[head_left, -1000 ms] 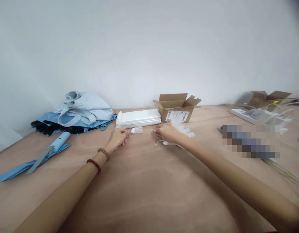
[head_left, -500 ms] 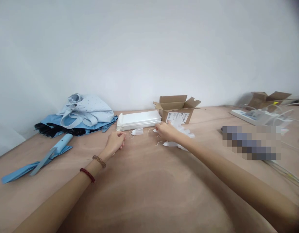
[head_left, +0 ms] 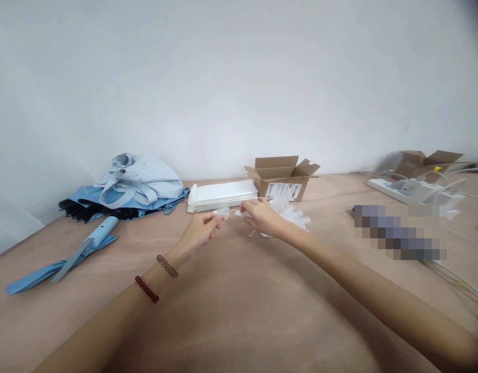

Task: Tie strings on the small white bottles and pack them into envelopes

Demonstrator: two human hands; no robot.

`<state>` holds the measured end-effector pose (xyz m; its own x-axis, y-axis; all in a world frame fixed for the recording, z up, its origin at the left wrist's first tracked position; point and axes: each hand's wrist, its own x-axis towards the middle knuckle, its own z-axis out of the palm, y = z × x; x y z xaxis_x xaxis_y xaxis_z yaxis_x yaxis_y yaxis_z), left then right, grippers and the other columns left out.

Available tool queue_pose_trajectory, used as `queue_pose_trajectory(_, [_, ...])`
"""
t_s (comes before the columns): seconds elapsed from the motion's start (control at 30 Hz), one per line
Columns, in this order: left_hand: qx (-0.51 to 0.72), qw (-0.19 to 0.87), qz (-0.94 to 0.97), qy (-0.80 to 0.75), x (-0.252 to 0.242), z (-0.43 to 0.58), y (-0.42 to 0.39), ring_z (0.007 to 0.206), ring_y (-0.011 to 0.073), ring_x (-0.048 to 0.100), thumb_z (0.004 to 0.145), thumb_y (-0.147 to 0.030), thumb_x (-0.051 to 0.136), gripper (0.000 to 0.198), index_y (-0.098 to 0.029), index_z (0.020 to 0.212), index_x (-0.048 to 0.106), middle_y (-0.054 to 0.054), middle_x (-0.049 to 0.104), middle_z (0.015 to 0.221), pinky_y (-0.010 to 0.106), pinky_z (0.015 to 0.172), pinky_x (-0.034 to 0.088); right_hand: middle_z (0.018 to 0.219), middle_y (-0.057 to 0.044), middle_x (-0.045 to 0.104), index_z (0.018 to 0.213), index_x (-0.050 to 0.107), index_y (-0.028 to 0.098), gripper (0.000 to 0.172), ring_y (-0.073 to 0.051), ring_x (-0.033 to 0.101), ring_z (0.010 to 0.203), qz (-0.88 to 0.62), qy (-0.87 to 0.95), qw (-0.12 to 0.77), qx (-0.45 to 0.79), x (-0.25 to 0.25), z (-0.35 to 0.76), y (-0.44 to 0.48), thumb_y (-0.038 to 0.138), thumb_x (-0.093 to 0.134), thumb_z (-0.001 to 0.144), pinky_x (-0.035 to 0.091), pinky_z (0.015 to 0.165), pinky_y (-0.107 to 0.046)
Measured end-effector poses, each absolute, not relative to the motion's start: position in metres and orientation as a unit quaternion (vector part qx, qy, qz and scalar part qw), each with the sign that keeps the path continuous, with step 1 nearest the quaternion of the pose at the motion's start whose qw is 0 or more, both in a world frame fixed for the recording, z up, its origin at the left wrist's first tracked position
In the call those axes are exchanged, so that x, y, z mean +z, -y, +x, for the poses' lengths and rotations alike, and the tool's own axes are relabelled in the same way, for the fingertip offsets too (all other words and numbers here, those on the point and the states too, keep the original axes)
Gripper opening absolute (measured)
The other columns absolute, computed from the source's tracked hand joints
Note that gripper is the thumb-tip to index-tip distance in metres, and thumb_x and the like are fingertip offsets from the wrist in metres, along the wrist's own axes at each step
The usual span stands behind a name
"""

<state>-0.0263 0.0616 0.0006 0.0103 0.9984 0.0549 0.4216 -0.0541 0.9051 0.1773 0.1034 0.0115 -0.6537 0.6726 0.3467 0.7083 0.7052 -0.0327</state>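
Note:
My left hand (head_left: pixel 202 227) is closed in a pinch at the near end of a small translucent white packet (head_left: pixel 222 212). A thin string reaches from the gap between the hands toward my right hand (head_left: pixel 264 217). That hand is closed too, its fingertips on the white tip of another such packet (head_left: pixel 239 213), mostly hidden by the fingers. Behind and under the right wrist lies a fanned pile of similar translucent packets (head_left: pixel 295 216), one with a loose string. A stack of flat white boxes (head_left: pixel 223 191) stands just beyond both hands.
An open cardboard box (head_left: pixel 281 181) with a label stands behind my right hand. At left lie a pale blue cloth bag (head_left: pixel 145 178) and a blue folding umbrella (head_left: pixel 102 230). On the right are a power strip (head_left: pixel 409 190), cables, a blurred-out object (head_left: pixel 397 233) and another carton (head_left: pixel 425 163).
My left hand has moved right and reached the packet lying by the white boxes. My right hand has shifted slightly left, so the two hands are closer together.

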Motion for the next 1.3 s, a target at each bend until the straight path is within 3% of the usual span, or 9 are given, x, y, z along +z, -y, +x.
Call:
queue_pose_trajectory(0.13, [0.375, 0.384, 0.613, -0.579, -0.001, -0.023, -0.059, 0.037, 0.0064, 0.036, 0.076, -0.046, 0.057, 0.033, -0.014, 0.066, 0.058, -0.005, 0.042, 0.043, 0.019, 0.038, 0.026, 0.097, -0.01, 0.064, 0.1, 0.051, 0.014, 0.02, -0.022, 0.057, 0.094, -0.357, 0.912, 0.194, -0.058, 0.009, 0.176, -0.1, 0.007, 0.045, 0.082, 0.029, 0.085, -0.034])
queue_pose_trajectory(0.3, [0.417, 0.433, 0.585, -0.545, -0.015, -0.026, -0.051, 0.043, 0.005, 0.037, 0.076, -0.047, 0.059, 0.034, -0.013, 0.08, 0.063, -0.002, 0.052, 0.063, 0.018, 0.039, 0.026, 0.107, -0.011, 0.063, 0.111, 0.049, 0.015, 0.028, -0.023, 0.056, 0.1, -0.337, 0.914, 0.222, -0.05, 0.002, 0.179, -0.087, 0.01, 0.048, 0.084, 0.033, 0.084, -0.034])
queue_pose_trajectory(0.47, [0.432, 0.507, 0.55, -0.505, -0.025, -0.026, -0.038, 0.047, 0.0046, 0.04, 0.078, -0.046, 0.059, 0.034, -0.013, 0.087, 0.064, -0.001, 0.052, 0.073, 0.017, 0.04, 0.026, 0.104, -0.012, 0.062, 0.118, 0.049, 0.013, 0.031, -0.023, 0.055, 0.096, -0.318, 0.914, 0.246, -0.048, -0.014, 0.186, -0.066, 0.014, 0.048, 0.088, 0.039, 0.082, -0.035])
queue_pose_trajectory(0.83, [0.401, 0.503, 0.576, -0.505, -0.032, -0.022, -0.035, 0.047, 0.0058, 0.038, 0.08, -0.047, 0.055, 0.035, -0.014, 0.087, 0.064, -0.002, 0.052, 0.066, 0.019, 0.044, 0.029, 0.103, -0.016, 0.058, 0.118, 0.05, 0.01, 0.033, -0.023, 0.051, 0.092, -0.264, 0.91, 0.297, -0.119, -0.038, 0.186, -0.053, 0.005, 0.036, 0.089, 0.045, 0.079, -0.037])
queue_pose_trajectory(1.13, [0.399, 0.5, 0.577, -0.508, -0.031, -0.021, -0.032, 0.048, 0.0062, 0.039, 0.08, -0.045, 0.055, 0.034, -0.012, 0.085, 0.063, -0.002, 0.052, 0.067, 0.02, 0.046, 0.031, 0.099, -0.017, 0.058, 0.117, 0.052, 0.004, 0.037, -0.024, 0.05, 0.087, -0.253, 0.91, 0.277, -0.177, -0.042, 0.182, -0.053, 0.0, 0.034, 0.084, 0.043, 0.076, -0.037])
queue_pose_trajectory(1.3, [0.4, 0.498, 0.578, -0.507, -0.036, -0.022, -0.034, 0.046, 0.0068, 0.039, 0.079, -0.046, 0.055, 0.035, -0.013, 0.084, 0.064, -0.003, 0.05, 0.061, 0.02, 0.045, 0.031, 0.099, -0.016, 0.057, 0.116, 0.052, 0.008, 0.038, -0.023, 0.05, 0.088, -0.248, 0.913, 0.274, -0.173, -0.045, 0.18, -0.054, 0.001, 0.032, 0.085, 0.045, 0.076, -0.037])
